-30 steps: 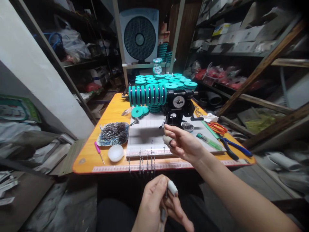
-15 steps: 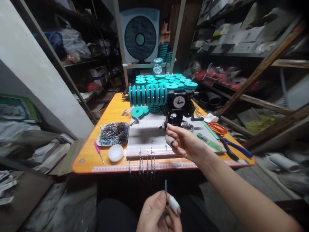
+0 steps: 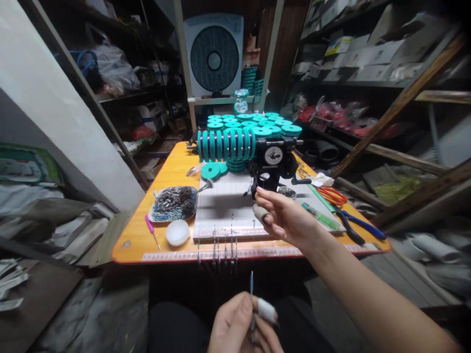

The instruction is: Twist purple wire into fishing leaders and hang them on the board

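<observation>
My left hand (image 3: 243,323) is low in front of the table edge, thumb and forefinger pinching a thin blue rod-like piece (image 3: 252,284) that points upward. White tape wraps one of its fingers. My right hand (image 3: 277,213) is raised over the front of the white board (image 3: 221,196), fingertips pinched together, a grey cover on one finger. Whatever lies between those fingertips is too small to make out. Just behind it stands a black winding machine (image 3: 272,162) with a row of teal spools (image 3: 226,144) on its shaft. Several thin beaded strands (image 3: 225,247) hang at the board's front edge.
On the yellow table (image 3: 136,240) are a tray of dark weights and blue pieces (image 3: 174,203), a white round dish (image 3: 177,233), a pink-handled screwdriver (image 3: 150,225), blue-handled pliers (image 3: 358,225) and orange-handled scissors (image 3: 331,195). More teal spools (image 3: 261,131) and a box fan (image 3: 214,59) stand behind.
The left fingers have shifted a little, and the lower end of the blue piece now shows below the thumb. My right hand stays almost in place.
</observation>
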`<state>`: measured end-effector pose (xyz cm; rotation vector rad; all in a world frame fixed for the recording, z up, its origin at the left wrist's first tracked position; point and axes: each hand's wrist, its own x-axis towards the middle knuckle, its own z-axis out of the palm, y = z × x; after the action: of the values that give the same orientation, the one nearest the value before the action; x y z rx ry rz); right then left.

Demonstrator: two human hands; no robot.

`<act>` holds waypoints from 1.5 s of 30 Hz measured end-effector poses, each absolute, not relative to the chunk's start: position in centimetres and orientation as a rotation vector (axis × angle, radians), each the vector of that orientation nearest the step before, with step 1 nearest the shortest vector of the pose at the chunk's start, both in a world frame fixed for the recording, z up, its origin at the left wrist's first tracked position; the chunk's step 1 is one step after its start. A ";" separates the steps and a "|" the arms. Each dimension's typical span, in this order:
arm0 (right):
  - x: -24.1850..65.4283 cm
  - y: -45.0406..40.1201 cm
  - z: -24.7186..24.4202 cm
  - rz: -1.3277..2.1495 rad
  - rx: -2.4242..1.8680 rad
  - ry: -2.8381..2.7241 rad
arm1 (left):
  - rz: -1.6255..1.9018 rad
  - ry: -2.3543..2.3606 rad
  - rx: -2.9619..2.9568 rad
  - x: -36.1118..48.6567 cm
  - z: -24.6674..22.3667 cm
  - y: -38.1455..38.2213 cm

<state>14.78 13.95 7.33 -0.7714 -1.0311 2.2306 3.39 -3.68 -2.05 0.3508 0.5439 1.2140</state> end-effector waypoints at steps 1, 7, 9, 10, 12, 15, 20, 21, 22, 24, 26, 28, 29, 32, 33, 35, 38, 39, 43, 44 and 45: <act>14.8 14.0 7.3 2.230 -0.771 -1.029 | 1.219 0.528 0.392 3.4 -1.8 -3.4; 14.8 14.1 7.3 2.197 -0.792 -1.008 | 1.270 0.450 0.474 3.4 -2.3 -2.3; 14.8 14.1 7.2 2.175 -0.802 -1.000 | 1.264 0.451 0.455 3.4 -2.6 -2.4; 14.7 14.0 7.2 2.165 -0.806 -0.998 | 1.260 0.463 0.442 3.4 -2.6 -2.6; 14.6 14.0 7.0 2.149 -0.811 -1.002 | 1.263 0.492 0.422 3.3 -2.5 -2.9; 14.5 13.9 7.0 2.129 -0.801 -1.041 | 1.267 0.569 0.433 3.2 -2.3 -3.1; 14.9 13.9 7.9 2.068 -0.723 -1.242 | 1.320 0.924 0.693 3.8 -2.9 -2.3; 15.0 14.0 8.2 2.037 -0.705 -1.300 | 1.361 1.070 0.803 4.0 -3.1 -2.1; 15.1 14.0 8.5 2.001 -0.690 -1.361 | 1.405 1.227 0.916 4.2 -3.2 -1.8; 15.3 14.0 9.1 1.931 -0.676 -1.483 | 1.486 1.473 1.100 4.2 -3.1 -1.4; 15.5 14.0 9.6 1.884 -0.679 -1.594 | 1.501 1.592 1.215 3.6 -2.2 -0.8; 15.6 14.1 9.9 1.859 -0.688 -1.674 | 1.420 1.683 1.324 2.8 -0.5 0.1; 15.7 14.1 10.0 1.853 -0.691 -1.702 | 1.365 1.707 1.393 2.4 0.6 0.7; 15.7 14.1 10.2 1.855 -0.692 -1.747 | 1.516 1.583 1.512 1.7 3.6 3.0; 15.6 14.1 10.2 1.859 -0.690 -1.749 | 1.555 1.473 1.525 1.8 4.3 3.8; 15.6 14.1 10.2 1.870 -0.687 -1.735 | 1.541 1.275 1.502 2.2 5.0 5.1; 15.6 14.0 10.1 1.931 -0.669 -1.681 | 1.461 1.126 1.444 3.0 4.7 6.3; 15.6 13.9 10.0 1.965 -0.656 -1.653 | 1.449 1.097 1.419 3.1 4.4 6.4; 15.5 14.0 9.5 2.110 -0.598 -1.505 | 1.434 0.968 1.288 2.7 3.5 6.2; 15.4 14.0 9.4 2.140 -0.592 -1.472 | 1.426 0.940 1.260 2.5 3.5 6.0; 15.4 14.1 9.3 2.167 -0.589 -1.444 | 1.415 0.916 1.235 2.3 3.6 6.0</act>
<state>15.39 14.13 9.32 -0.5891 -1.4444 2.1669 2.27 5.96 3.56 1.2346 0.9160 1.4149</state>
